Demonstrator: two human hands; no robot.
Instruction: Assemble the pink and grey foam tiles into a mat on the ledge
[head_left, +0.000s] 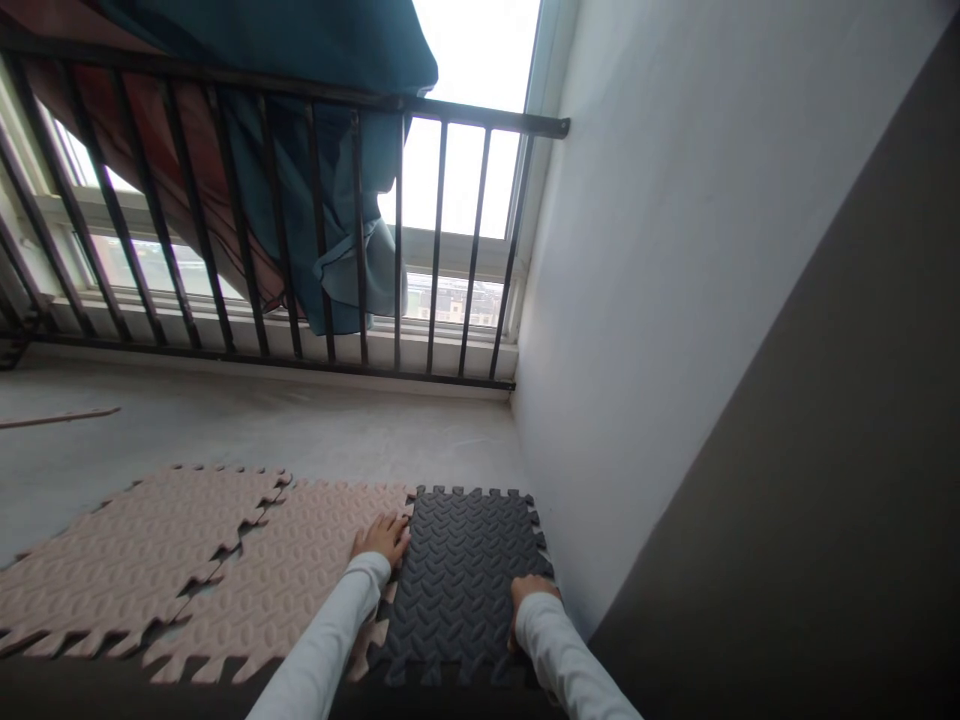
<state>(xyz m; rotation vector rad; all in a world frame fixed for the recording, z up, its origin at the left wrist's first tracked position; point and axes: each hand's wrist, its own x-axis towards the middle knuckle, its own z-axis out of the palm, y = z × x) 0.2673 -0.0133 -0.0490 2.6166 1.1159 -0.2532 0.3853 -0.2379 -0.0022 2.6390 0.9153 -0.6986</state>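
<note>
A dark grey foam puzzle mat (461, 560) lies on the floor in the corner by the wall. A pink foam mat (300, 570) lies against its left edge, and a second pink mat (127, 550) lies further left, loosely apart. My left hand (384, 537) rests flat with fingers spread on the seam between the pink and the grey mat. My right hand (531, 592) presses down on the grey mat's right side, its fingers curled under and partly hidden. Both arms wear white sleeves.
A black metal railing (360, 230) runs along the window at the far side, with blue cloth (322, 150) draped over it. A white wall (675, 300) stands to the right. Bare concrete floor (262, 420) lies beyond the mats, with a thin wooden strip (60, 417) at far left.
</note>
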